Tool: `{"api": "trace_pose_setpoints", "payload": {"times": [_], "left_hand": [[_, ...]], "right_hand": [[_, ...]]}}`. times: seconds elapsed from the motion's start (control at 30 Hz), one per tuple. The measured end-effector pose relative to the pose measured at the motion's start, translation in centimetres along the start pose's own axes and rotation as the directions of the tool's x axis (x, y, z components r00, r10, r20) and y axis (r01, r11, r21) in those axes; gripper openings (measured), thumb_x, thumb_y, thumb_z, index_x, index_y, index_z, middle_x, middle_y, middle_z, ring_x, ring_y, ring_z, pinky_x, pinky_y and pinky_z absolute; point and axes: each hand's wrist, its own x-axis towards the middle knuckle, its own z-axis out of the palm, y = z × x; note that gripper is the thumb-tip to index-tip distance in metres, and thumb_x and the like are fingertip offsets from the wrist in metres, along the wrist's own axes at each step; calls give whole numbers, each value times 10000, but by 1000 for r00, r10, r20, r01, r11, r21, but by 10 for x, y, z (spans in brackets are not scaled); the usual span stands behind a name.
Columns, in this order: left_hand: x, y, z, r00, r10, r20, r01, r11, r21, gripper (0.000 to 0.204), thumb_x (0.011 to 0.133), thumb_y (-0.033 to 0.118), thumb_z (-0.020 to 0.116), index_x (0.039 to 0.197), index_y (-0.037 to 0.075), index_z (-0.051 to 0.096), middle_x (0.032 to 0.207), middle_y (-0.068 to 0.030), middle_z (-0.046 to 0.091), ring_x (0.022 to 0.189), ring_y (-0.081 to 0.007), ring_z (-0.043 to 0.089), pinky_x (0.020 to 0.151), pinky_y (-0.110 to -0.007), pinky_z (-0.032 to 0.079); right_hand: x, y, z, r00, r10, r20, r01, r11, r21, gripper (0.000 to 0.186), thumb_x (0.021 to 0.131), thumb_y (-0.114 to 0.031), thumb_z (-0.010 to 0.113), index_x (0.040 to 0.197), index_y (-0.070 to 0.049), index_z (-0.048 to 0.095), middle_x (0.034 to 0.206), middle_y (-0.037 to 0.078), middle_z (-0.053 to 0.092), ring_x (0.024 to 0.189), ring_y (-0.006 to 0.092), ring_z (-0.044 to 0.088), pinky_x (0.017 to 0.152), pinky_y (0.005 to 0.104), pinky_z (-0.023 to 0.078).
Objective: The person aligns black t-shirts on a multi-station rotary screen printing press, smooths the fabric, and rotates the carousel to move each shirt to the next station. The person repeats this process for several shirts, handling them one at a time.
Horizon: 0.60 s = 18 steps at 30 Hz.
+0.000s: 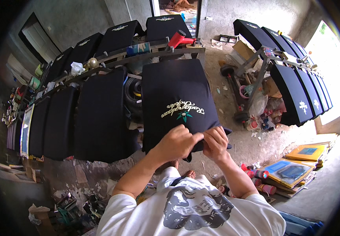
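A black T-shirt [170, 80] lies stretched over a board in front of me, with cream lettering and a green leaf print near its lower end. At the near right corner of that board, both my hands meet over the shirt's edge. My left hand [177, 142] is closed, its fingers bent at the cloth. Right beside it, my right hand [216, 142] pinches the bunched black fabric. The fingertips of both hands are partly hidden, and a dark fold of cloth hangs below them.
More black shirts [101, 114] cover boards to the left. Others [292, 94] hang over a rack at right. A red blow dryer [176, 39] rests on the rail behind. Framed screens [290, 171] and red-lidded jars [261, 174] are on the floor at right. Scraps litter the floor.
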Motion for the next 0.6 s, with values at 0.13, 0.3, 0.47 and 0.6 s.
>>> {"api": "trace_pose_setpoints", "payload": {"times": [0.13, 0.3, 0.47, 0.6], "left_hand": [[-16, 24, 8, 996, 78, 45, -79, 997, 15, 369, 781, 50, 645, 1140, 38, 559, 659, -16, 430, 615, -184, 488, 660, -329, 456], [-39, 47, 16, 995, 65, 72, -66, 998, 4, 373, 785, 102, 683, 1128, 36, 554, 647, -12, 418, 588, -177, 472, 626, -333, 437], [-65, 71, 29, 991, -43, 129, 51, 997, -60, 394, 769, 152, 725, 1122, 40, 590, 630, -30, 453, 577, -202, 498, 601, -358, 441], [-101, 76, 51, 948, -163, 272, 206, 969, -138, 407, 735, 178, 757, 1096, 33, 636, 637, -70, 551, 593, -253, 572, 615, -380, 470]], "right_hand": [[-26, -13, -13, 999, -34, -4, 34, 999, 6, 401, 537, -103, 637, 921, 4, 684, 808, 85, 620, 713, 249, 615, 642, 362, 475], [-53, -32, -19, 999, -12, 53, 7, 994, 109, 319, 586, -80, 661, 888, 15, 700, 804, 83, 644, 704, 240, 618, 633, 357, 482], [-84, -50, -12, 992, -21, 123, 1, 988, 154, 341, 548, -105, 692, 872, 4, 688, 851, 87, 638, 711, 229, 606, 640, 355, 470], [-119, -51, -13, 920, 24, 390, -85, 987, 139, 297, 545, -119, 714, 828, -36, 679, 833, 58, 628, 736, 222, 597, 667, 348, 465]]}}
